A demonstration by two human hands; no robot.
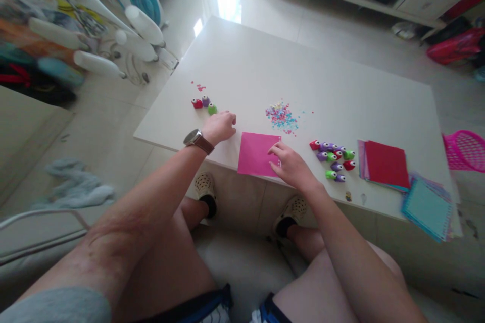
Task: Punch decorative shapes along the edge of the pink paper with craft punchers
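A square sheet of pink paper (254,154) lies at the near edge of the white table (242,65), with small punched marks along its right side. My right hand (293,165) rests over that side, thumb and fingers apart. Left of the sheet, my left hand (220,127) has its fingers curled in; whatever they may hold is hidden. Just behind it stand small craft punches: a red punch (197,104), a purple punch (205,101) and a green punch (212,109). Beyond the sheet is a heap of coloured paper confetti (282,117).
Several more punches (333,157) cluster right of my right hand. Farther right lie a stack of coloured paper (386,164) and turquoise spiral notebooks (428,208) overhanging the edge. Red confetti bits (200,88) lie at the left. A pink basket (464,150) stands beyond the table's right end.
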